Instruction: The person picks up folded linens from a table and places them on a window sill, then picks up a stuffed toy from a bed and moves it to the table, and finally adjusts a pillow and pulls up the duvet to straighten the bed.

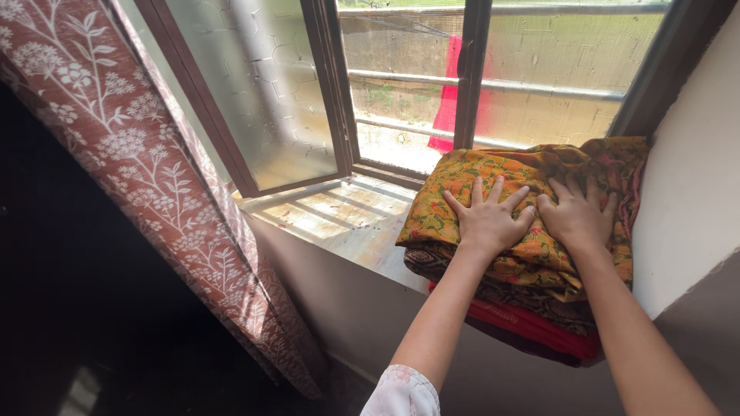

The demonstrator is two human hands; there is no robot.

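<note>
Left of the folded cloth stack (pixel 532 254) the windowsill (pixel 339 223) sits bare by a floral curtain (pixel 139 169). The stack looks already folded and piled; left hand (pixel 487 219) and right hand (pixel 576 216) lie flat on the yellow top cloth (pixel 493 173), fingers spread, gripping nothing.

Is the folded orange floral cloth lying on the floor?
No, the folded orange floral cloth tops a stack on the window sill under both hands.

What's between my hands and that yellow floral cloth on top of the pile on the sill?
Nothing visible. The left hand and right hand both lie flat, fingers spread, directly on the yellow floral cloth, which tops the stack of folded fabrics on the window sill.
</note>
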